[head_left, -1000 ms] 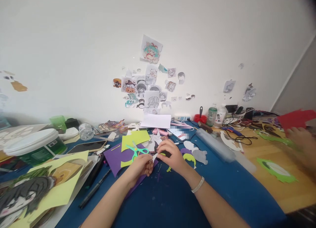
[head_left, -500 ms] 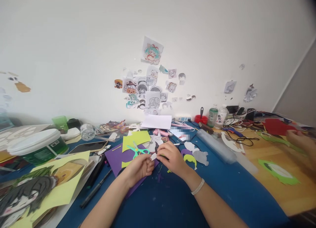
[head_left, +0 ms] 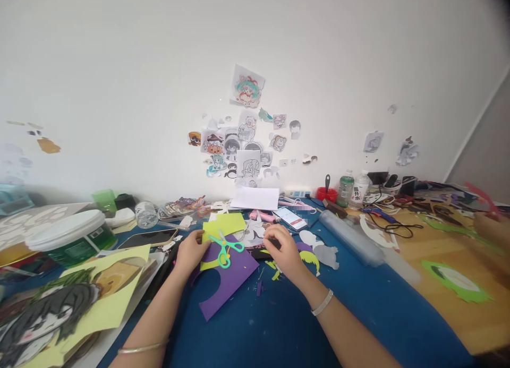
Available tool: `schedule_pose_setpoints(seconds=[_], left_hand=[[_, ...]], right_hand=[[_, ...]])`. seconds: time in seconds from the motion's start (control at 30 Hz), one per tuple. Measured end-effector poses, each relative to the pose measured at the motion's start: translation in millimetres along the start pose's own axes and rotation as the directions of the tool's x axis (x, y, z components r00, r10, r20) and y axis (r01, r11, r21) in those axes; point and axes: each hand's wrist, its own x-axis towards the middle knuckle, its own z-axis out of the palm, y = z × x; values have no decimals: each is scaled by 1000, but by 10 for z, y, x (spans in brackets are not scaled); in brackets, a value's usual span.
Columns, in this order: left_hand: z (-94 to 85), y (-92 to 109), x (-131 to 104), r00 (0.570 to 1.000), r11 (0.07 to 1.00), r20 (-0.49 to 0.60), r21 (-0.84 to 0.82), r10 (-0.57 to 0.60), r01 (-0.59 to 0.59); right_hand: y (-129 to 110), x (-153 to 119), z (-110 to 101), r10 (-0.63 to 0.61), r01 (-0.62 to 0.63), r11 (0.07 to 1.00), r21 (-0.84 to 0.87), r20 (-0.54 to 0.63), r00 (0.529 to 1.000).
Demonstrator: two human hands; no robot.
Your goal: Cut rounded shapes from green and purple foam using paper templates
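Observation:
My left hand (head_left: 193, 251) has its fingertips together at the left edge of the yellow-green paper (head_left: 227, 222), near the scissors; whatever it pinches is not clear. Turquoise-handled scissors (head_left: 226, 248) lie partly open over the yellow-green paper and a purple sheet (head_left: 235, 275) with a curved cutout. On the other side, my right hand (head_left: 282, 251) is curled, thumb and fingers close together, beside white and grey paper cutouts (head_left: 253, 231). Anything inside that pinch is too small to make out. Small yellow-green scraps (head_left: 274, 271) lie just below it.
Left are a white-lidded green tub (head_left: 75, 238), a phone (head_left: 147, 238) and character drawings on yellow paper (head_left: 119, 299). A lit phone (head_left: 291, 217), plastic roll (head_left: 350, 238) and bottles (head_left: 359, 190) lie beyond. Another person's hand (head_left: 488, 224) is at far right, near red material.
My hands have moved apart, the left going left toward the paper's edge. The small white piece between them no longer shows. The scissors and purple sheet have shifted and are less covered.

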Motion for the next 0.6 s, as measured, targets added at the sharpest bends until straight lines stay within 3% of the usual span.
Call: schedule_pose_setpoints(seconds=[0.17,0.4,0.5,0.6], left_hand=[[99,25,-5,997,998,-41,-29,59,-60],[-86,331,-175,950,963,-237,-129,203,-238],[-171,393,-216,921,936,-344,-224,185,-272],[-266,424,-232,920,853,-371,-432,128,-293]], right_hand=[[31,-8,7,16,-16,1000,26,-5,1000],[43,-4,13,46,-45,998,44,-25,999],[47,-2,16,75,-73,995,68,-25,997],[68,5,18,115,-111,982,155,-20,993]])
